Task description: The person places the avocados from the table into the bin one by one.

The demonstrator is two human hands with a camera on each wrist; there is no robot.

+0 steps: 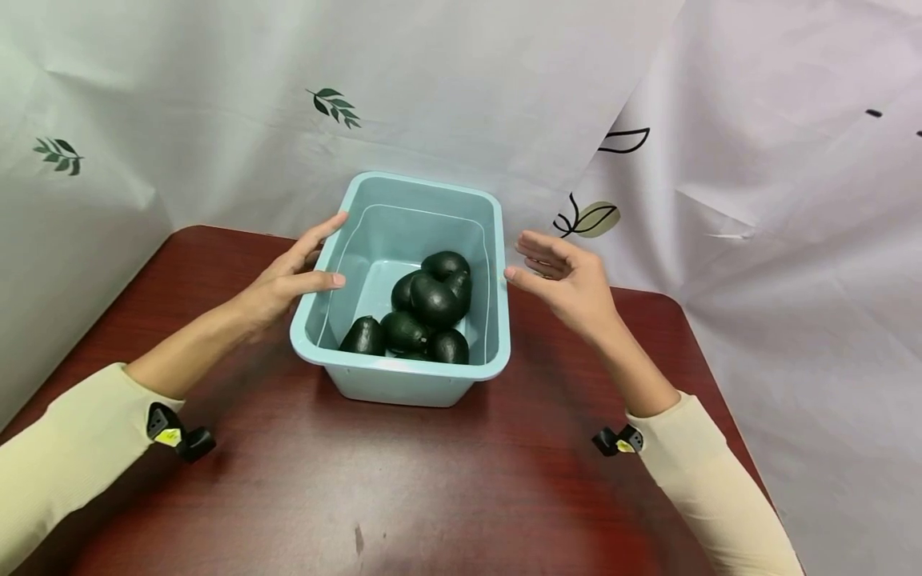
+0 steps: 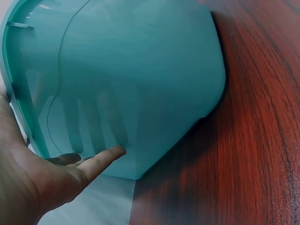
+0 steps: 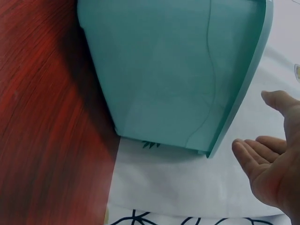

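Note:
A light blue plastic bin stands on the table, with several dark green avocados heaped toward its near right part. At the bin's left rim, my left hand holds on, its thumb over the edge and other fingers along the outer wall. The left wrist view shows those fingers against the wall. Just off the right rim, my right hand holds nothing, its thumb and fingers extended and apart from the bin. The right wrist view shows a gap between that hand and the bin's side.
A dark red wooden table carries the bin near its back edge. White cloth printed with leaves hangs behind and at both sides. Each sleeve has a small black wrist camera at its cuff.

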